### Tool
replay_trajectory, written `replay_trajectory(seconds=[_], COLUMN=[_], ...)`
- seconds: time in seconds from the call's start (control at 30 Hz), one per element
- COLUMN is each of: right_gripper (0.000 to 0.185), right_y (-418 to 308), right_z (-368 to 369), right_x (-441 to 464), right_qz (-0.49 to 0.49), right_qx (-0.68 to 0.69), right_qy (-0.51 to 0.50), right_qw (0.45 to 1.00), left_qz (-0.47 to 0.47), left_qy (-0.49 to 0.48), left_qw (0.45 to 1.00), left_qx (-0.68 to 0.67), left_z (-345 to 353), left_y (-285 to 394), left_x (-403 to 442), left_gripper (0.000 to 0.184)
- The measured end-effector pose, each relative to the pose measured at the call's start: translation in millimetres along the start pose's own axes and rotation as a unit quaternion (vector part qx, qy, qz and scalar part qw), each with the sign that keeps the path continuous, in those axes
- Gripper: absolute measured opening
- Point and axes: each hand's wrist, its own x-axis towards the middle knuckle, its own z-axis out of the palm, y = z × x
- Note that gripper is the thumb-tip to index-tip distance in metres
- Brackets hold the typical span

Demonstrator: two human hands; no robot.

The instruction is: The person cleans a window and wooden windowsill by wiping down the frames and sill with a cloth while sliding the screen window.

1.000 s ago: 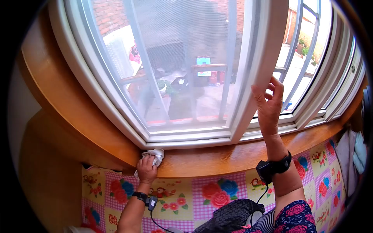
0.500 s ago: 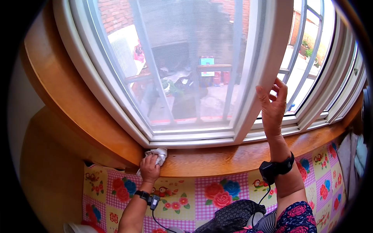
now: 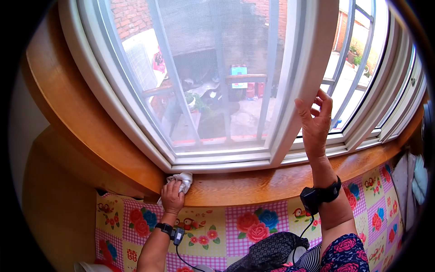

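My left hand (image 3: pixel 172 197) presses a crumpled white cloth (image 3: pixel 184 179) onto the wooden sill (image 3: pixel 235 187), in the corner by the left side of the window. Its fingers are closed over the cloth, and part of the cloth shows beneath the wrist side. Higher up on the right, my right hand (image 3: pixel 316 132) holds the upright edge of the white sliding window frame (image 3: pixel 283 131). The thumb lies against the front of the frame and the curled fingers are at its side edge. A mesh screen (image 3: pixel 217 104) fills that frame.
Metal bars (image 3: pixel 344 59) stand outside the window. White window tracks (image 3: pixel 358 143) run along the right. Below the sill hangs a flowered, checked covering (image 3: pixel 258 222). Grey and light blue cloths (image 3: pixel 405 181) hang at far right. Cables trail from both wrist bands.
The whole view has shifted slightly. Both hands keep the same hold, one on the cloth and one on the window frame.
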Motion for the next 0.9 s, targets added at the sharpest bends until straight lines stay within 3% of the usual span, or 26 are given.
replay_trajectory(seconds=[0.9], right_gripper=[0.043], right_y=[-1.4], right_z=[-0.5], right_x=[0.6], right_qz=[-0.018], right_qx=[0.004], right_qy=[-0.004], right_qw=[1.000], left_qz=[0.007], left_qy=[0.005], left_qw=[1.000], left_qx=[0.011], left_z=[4.6], left_y=[-3.9], left_x=[-2.1], left_gripper=[0.040])
